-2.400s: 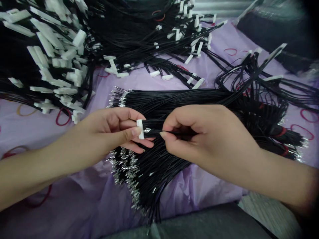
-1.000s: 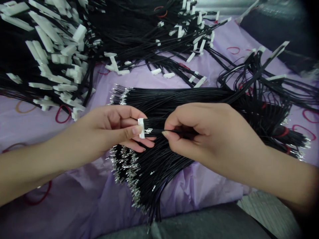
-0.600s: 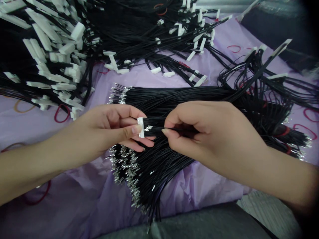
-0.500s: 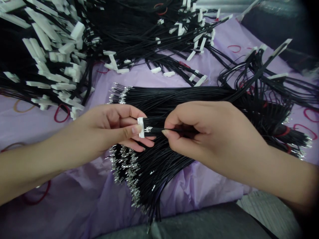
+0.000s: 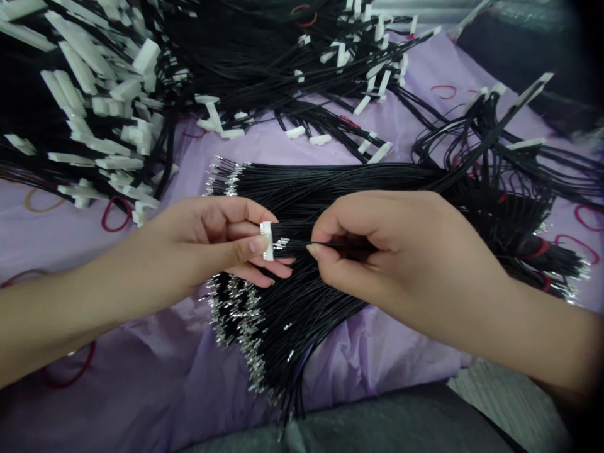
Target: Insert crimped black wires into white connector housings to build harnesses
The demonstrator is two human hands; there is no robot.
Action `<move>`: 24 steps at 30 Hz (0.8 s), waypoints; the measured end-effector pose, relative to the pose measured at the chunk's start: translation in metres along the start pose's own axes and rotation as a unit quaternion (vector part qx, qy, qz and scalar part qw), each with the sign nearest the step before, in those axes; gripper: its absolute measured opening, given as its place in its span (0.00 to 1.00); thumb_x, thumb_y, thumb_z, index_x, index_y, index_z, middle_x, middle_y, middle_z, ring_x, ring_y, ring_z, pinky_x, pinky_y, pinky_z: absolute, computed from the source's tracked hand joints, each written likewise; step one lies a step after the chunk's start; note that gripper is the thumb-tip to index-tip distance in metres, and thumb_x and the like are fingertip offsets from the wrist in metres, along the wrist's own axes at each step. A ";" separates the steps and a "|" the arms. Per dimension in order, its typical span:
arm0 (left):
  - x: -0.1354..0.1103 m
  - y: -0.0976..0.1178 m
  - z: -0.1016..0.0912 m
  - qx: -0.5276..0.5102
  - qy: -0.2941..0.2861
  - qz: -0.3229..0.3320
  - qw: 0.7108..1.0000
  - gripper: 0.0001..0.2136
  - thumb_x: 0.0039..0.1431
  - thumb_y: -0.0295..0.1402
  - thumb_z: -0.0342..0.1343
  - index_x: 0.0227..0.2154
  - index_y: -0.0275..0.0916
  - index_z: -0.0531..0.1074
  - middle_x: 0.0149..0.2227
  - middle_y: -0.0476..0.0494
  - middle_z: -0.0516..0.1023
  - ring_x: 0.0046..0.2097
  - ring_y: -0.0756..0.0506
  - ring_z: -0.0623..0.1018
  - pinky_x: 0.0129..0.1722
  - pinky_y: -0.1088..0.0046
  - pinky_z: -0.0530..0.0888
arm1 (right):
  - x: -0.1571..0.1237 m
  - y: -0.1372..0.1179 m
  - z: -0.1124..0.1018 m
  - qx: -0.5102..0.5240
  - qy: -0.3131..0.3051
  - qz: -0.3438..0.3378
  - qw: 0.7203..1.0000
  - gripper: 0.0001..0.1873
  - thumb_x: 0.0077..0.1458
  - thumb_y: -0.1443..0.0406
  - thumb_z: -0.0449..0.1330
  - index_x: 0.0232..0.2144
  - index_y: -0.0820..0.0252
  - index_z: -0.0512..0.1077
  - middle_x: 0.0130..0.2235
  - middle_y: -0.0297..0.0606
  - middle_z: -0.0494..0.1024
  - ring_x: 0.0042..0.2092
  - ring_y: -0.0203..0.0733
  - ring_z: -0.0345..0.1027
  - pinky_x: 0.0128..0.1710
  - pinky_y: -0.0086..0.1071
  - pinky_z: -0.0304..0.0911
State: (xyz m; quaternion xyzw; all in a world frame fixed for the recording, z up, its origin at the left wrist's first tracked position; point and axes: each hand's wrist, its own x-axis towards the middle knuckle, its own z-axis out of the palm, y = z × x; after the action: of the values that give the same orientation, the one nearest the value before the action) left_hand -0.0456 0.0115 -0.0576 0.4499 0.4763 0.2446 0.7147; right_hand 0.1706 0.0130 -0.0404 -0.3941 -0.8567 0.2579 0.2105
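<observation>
Between the thumb and fingers of my left hand [image 5: 231,242] is a small white connector housing [image 5: 267,241], with black wires running from its right side. My right hand [image 5: 377,242] pinches thin black wires [image 5: 299,245] between thumb and forefinger. Their silvery crimped tips lie close beside the housing; whether any tip touches it I cannot tell. Beneath both hands spreads a large bundle of black wires [image 5: 292,189], its bare metal terminals [image 5: 250,333] fanned out at the left end.
Finished-looking harnesses with white connectors [image 5: 125,138] are heaped at the far left, and more black cables [image 5: 264,69] lie along the back. Red rubber bands [image 5: 116,214] dot the purple sheet [image 5: 189,377]. At right, banded wire bundles [image 5: 542,251] overlap loose cables.
Almost nothing differs. Both hands keep the same grip and place, and the view has shifted only very slightly.
</observation>
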 end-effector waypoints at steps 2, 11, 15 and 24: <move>0.000 0.000 -0.001 0.002 -0.003 0.000 1.000 0.06 0.57 0.30 0.65 0.36 0.39 0.75 0.31 0.48 0.85 0.36 0.45 0.86 0.35 0.78 0.82 | 0.000 0.001 0.000 0.001 0.002 -0.002 1.000 0.07 0.50 0.76 0.61 0.23 0.65 0.72 0.23 0.26 0.70 0.25 0.25 0.58 0.28 0.23 0.54; 0.000 0.001 0.002 0.002 0.004 -0.002 1.000 0.05 0.57 0.31 0.66 0.35 0.40 0.76 0.31 0.46 0.84 0.36 0.44 0.86 0.35 0.78 0.83 | 0.000 0.000 -0.002 0.007 -0.017 0.007 1.000 0.07 0.51 0.74 0.59 0.23 0.64 0.71 0.22 0.27 0.70 0.25 0.26 0.58 0.29 0.25 0.55; 0.000 0.001 0.002 0.004 0.008 -0.003 1.000 0.06 0.57 0.32 0.66 0.36 0.40 0.76 0.31 0.46 0.85 0.36 0.45 0.86 0.35 0.78 0.83 | 0.000 0.000 -0.002 0.007 -0.014 0.003 1.000 0.06 0.51 0.74 0.59 0.23 0.64 0.72 0.22 0.27 0.70 0.25 0.25 0.58 0.28 0.24 0.54; -0.003 0.006 0.006 0.031 0.015 -0.001 0.999 0.03 0.65 0.25 0.57 0.40 0.34 0.72 0.32 0.47 0.84 0.36 0.48 0.85 0.36 0.80 0.82 | -0.002 -0.001 -0.003 0.002 -0.017 0.003 1.000 0.07 0.51 0.74 0.60 0.23 0.64 0.71 0.22 0.26 0.70 0.25 0.26 0.58 0.29 0.24 0.55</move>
State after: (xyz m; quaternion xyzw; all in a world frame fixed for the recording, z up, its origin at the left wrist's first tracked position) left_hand -0.0409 0.0097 -0.0501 0.4676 0.4949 0.2360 0.6933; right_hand 0.1722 0.0117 -0.0378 -0.3921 -0.8582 0.2670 0.1961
